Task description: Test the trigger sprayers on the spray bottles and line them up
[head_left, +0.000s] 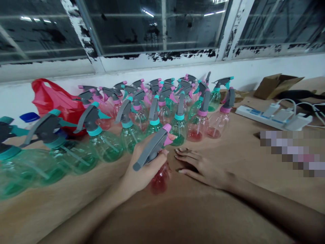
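My left hand is wrapped round the neck of a spray bottle with a see-through red body and a grey and pink trigger head. The bottle is near the middle of the table, its nozzle pointing away to the right. My fingers hide its collar. To the right, my right hand lies palm down on the tabletop, fingers stretched out and holding nothing. Just beyond both hands stand a green spray bottle with a teal collar and a red spray bottle with a pink collar.
Several more green spray bottles and red ones fill the left and back of the brown table. A red plastic bag sits behind them at left. Rightward are a white power strip, cables and an open cardboard box.
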`<state>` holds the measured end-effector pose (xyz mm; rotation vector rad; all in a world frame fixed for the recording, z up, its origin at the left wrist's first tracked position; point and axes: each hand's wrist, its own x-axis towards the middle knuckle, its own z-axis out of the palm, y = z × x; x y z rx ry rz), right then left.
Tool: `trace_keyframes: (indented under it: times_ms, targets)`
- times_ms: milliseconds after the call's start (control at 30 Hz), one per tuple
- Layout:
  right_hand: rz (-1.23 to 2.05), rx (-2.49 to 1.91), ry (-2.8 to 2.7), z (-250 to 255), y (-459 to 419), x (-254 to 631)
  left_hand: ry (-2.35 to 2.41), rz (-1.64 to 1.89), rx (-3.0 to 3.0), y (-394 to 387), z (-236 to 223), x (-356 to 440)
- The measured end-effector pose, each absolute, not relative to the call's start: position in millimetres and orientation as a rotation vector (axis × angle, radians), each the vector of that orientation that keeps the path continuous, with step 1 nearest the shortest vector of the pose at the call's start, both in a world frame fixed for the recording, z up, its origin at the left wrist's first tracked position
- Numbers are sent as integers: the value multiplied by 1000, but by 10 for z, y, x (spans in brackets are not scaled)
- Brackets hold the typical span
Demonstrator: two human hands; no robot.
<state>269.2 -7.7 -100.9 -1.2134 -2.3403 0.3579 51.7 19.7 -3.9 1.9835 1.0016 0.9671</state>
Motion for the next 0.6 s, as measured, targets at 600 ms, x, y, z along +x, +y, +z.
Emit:
trace_keyframes:
  times_ms: [600]
  targets:
    - [352,-1254,-2384,-1004,-89,2704,984,970,2049,156,41,550]
